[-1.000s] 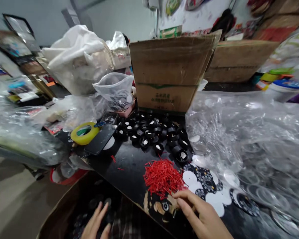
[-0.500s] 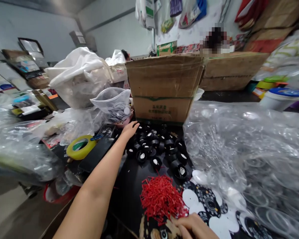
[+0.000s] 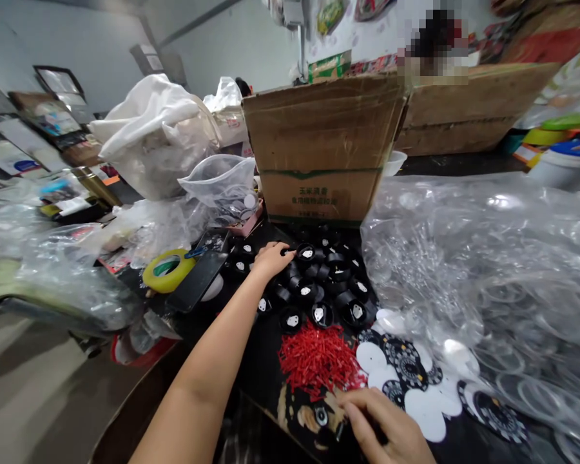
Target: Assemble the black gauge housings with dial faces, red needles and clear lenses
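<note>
My left hand (image 3: 272,258) reaches far out over a heap of small black round parts (image 3: 319,283) on the black table, its fingers curled onto one of them. My right hand (image 3: 386,428) rests near the table's front edge, fingers bent and pinched just below a pile of small red pins (image 3: 319,354). What the right fingers hold is too small to make out. Flat black and white printed discs (image 3: 406,370) lie right of the red pile.
A cardboard box (image 3: 323,148) stands behind the black parts. A big clear plastic bag (image 3: 488,277) of round transparent pieces fills the right. At left lie a yellow tape roll (image 3: 167,270), a dark phone (image 3: 196,280) and more plastic bags (image 3: 159,135).
My left arm came up from my lap and stretched out to the black parts, then shifted right onto the heap. My right hand stayed at the red pins.
</note>
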`<state>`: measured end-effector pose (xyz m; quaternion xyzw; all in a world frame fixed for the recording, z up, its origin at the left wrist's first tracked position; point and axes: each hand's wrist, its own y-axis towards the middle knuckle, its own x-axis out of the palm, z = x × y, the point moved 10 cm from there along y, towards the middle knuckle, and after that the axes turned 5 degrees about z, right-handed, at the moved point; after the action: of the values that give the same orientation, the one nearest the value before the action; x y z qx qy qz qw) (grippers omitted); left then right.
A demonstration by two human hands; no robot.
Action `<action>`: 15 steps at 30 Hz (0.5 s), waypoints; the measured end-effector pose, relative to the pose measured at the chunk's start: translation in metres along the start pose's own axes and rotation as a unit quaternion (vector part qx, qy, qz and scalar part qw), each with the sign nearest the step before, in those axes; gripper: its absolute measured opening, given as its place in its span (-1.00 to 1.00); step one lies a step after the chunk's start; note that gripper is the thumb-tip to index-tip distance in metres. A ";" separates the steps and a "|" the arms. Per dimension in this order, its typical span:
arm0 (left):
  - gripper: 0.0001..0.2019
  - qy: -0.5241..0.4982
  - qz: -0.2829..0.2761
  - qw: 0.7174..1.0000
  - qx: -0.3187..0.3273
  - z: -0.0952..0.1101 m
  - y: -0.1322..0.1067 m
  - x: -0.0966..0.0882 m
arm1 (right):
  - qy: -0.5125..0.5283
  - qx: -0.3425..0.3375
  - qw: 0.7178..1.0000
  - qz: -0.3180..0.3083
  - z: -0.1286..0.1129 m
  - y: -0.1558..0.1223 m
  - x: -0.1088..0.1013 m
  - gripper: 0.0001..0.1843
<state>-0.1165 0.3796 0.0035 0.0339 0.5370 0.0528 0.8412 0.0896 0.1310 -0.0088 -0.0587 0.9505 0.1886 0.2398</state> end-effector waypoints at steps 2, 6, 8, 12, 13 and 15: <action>-0.67 -0.011 0.008 1.000 -0.011 0.003 -0.011 -0.004 | 0.004 0.026 1.000 -0.001 0.001 0.001 -0.004 -0.73; -0.65 -0.050 0.050 0.997 -0.011 0.007 -0.039 -0.029 | 0.003 0.069 0.998 -0.010 0.002 -0.002 -0.009 -0.72; -0.67 -0.068 0.087 0.994 -0.006 0.003 -0.066 -0.049 | -0.001 0.077 0.997 0.000 0.001 -0.006 -0.016 -0.73; -0.67 -0.083 0.157 0.984 -0.025 -0.023 -0.147 -0.073 | -0.014 0.060 0.998 0.009 -0.002 -0.019 -0.028 -0.76; -0.68 -0.079 0.168 0.982 -0.040 -0.031 -0.165 -0.072 | -0.013 0.056 0.998 0.003 -0.003 -0.021 -0.026 -0.75; -0.68 -0.072 0.179 0.979 -0.069 -0.044 -0.192 -0.062 | -0.007 0.053 0.998 -0.016 -0.007 -0.022 -0.018 -0.74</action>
<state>-0.1720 0.1808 0.0192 0.0749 0.4550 0.2373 0.8550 0.1070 0.1080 -0.0018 -0.0594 0.9565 0.1343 0.2519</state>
